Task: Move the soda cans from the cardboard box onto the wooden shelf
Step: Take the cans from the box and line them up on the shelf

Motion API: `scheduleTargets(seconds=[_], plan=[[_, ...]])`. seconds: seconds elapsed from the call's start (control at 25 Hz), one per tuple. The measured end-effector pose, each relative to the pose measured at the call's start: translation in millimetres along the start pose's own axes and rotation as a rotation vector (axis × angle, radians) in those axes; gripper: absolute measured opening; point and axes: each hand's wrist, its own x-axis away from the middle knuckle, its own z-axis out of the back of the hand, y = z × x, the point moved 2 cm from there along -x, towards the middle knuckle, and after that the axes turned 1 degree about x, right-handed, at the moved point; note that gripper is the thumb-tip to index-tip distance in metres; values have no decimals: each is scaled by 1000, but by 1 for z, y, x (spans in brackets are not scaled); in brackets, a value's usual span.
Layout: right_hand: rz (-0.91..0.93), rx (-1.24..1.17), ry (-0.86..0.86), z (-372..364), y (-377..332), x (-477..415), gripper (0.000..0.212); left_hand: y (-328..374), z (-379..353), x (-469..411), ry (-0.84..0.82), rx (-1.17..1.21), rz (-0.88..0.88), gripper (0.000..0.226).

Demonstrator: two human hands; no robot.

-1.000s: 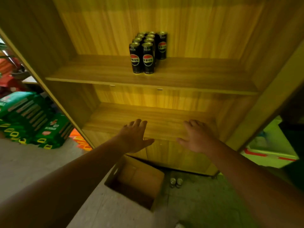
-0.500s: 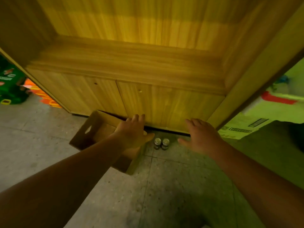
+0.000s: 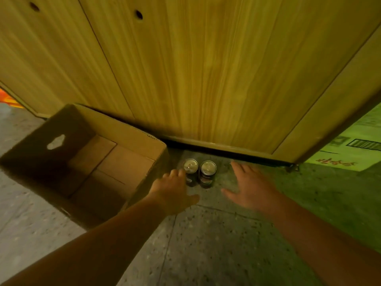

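Two dark soda cans stand upright side by side on the floor, the left can (image 3: 190, 166) and the right can (image 3: 208, 170), just in front of the wooden cabinet's doors (image 3: 185, 69). The open cardboard box (image 3: 127, 131) sits to their left with nothing inside. My left hand (image 3: 173, 193) is open, its fingertips at the left can's side. My right hand (image 3: 249, 188) is open, fingers spread, a little to the right of the right can and not touching it. The shelf boards are out of view.
The speckled grey floor (image 3: 206, 244) spreads below the hands. A green printed carton (image 3: 350, 149) lies at the right beside the cabinet's corner. An orange pack (image 3: 8, 98) shows at the far left edge.
The view has dropped from the shelves and their cans down to the floor. Both hands came down with it and now flank the two cans beside the box.
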Motion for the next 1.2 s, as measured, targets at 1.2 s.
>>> scheduleTargets(seconds=[1.2], plan=[[49,-820,25,136,-28,8,60,18,128,36,354,975,11,59]])
